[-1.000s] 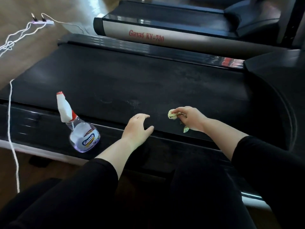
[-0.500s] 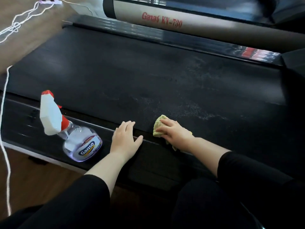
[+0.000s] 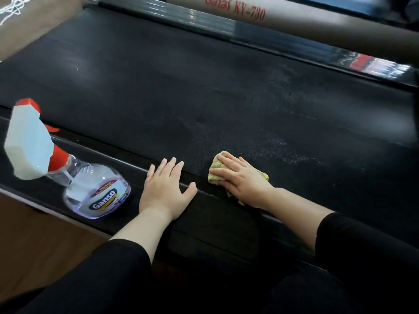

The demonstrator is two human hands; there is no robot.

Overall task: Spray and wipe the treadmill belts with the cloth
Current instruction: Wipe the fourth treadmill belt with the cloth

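The small crumpled yellow-green cloth lies under the right hand, on the near edge of the wide matte black treadmill belt. The hand's fingers are stretched out flat on top of it and press it down rather than curling round it. Most of the cloth shows at ten o'clock from the knuckles, and a scrap peeks out by the wrist at five o'clock.

The left hand lies just beside it at nine o'clock, not touching the cloth. Its palm is down and its fingers are spread and straight, holding nothing. It rests on the smooth black side rail, fingertips at the belt's edge.

At nine o'clock from that hand a clear plastic spray bottle with a white trigger head, a red collar and a label reading "Ganso" stands on the same rail – the wide lens makes it look tilted.

The belt has a fine rough texture, with pale speckles scattered at one o'clock from the cloth. Beyond it at twelve o'clock runs a glossy ribbed black far rail, then the grey side panel of a second treadmill lettered in red "KY-730". Brown wooden floor shows at seven o'clock, and a tangle of white cord lies at eleven o'clock. Both forearms come out of black sleeves.
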